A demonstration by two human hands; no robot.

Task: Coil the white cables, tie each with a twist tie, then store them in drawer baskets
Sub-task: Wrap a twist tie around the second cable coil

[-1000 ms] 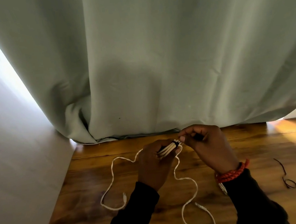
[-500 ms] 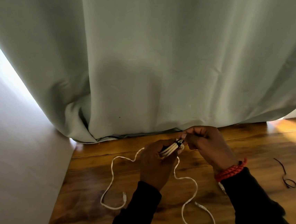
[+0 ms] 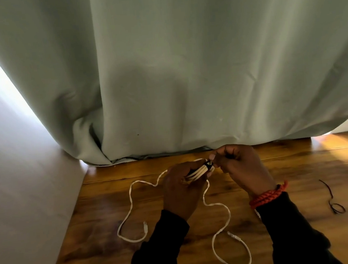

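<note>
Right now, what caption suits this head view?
Left hand holds a coiled cable while right hand twists a tie around it.

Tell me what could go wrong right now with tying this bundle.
The left hand grips the coiled cable while the right hand pinches the dark twist tie at the very end of the coil, so it may slip off. A loose white cable trails below and could get snagged.
</note>
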